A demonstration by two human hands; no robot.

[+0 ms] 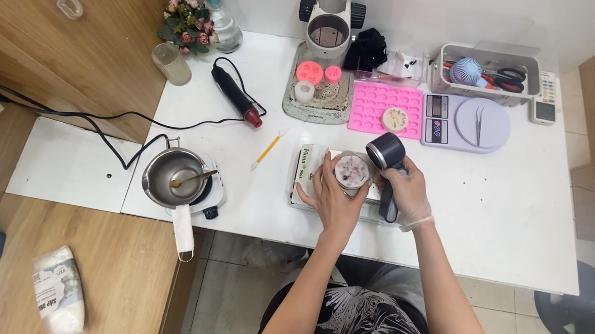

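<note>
My left hand (331,197) wraps around a small glass jar (351,172) filled with pale wax and dark flecks. The jar stands on a white box (306,168) lying on the white table (501,213). My right hand (405,194), in a thin clear glove, grips the handle of a dark heat gun (386,155). The gun's round nozzle sits just right of the jar's rim, angled toward it.
A steel pot with a spoon (175,175) sits on a small hot plate at the left. A second heat gun (235,94) and a yellow stick (267,150) lie nearby. Behind are a pink mould tray (384,110), a scale (467,123), a microscope (328,25) and a tool basket (488,71).
</note>
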